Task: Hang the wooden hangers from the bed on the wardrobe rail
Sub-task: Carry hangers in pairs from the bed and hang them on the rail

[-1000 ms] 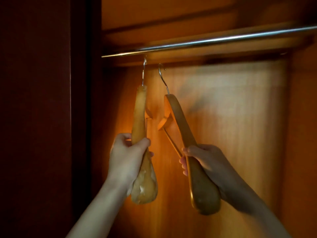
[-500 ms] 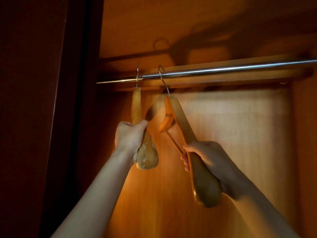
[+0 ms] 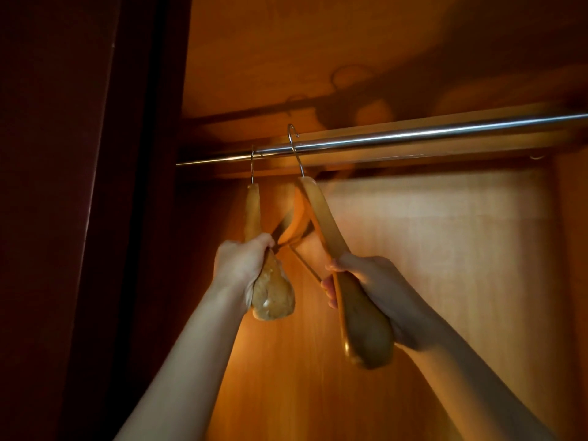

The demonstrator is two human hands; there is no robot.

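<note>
A: Where are the hangers sitting at this moment?

B: Both are being held up inside the wardrobe [image 3: 429, 249], around the middle of the frame. The left grip [image 3: 245, 265] is wrapping round the lower wood of the left hanger [image 3: 273, 297]. The right grip [image 3: 366, 281] is curling round the right hanger [image 3: 366, 332], thumb lying on top and fingers tucking underneath.

A: Why are they holding so low on the wood?

B: Probably because the person is reaching upward and steering the wire hooks from below. The rail [image 3: 413, 136] is running across the upper half of the frame, above both hands.

A: Are the hooks catching?

B: The left hook [image 3: 252, 163] is crossing the rail near its left end, but whether it is bearing any weight there is not showing. The right hook [image 3: 294, 144] is arching above the rail and leaning left. It seems to be hovering over the rail, not seating on it.

A: And what is the wardrobe holding?

B: It is showing only the rail and these two hangers against a lit back panel, with a dark side panel [image 3: 63, 186] filling the left of the frame. The bed is lying out of view.
</note>
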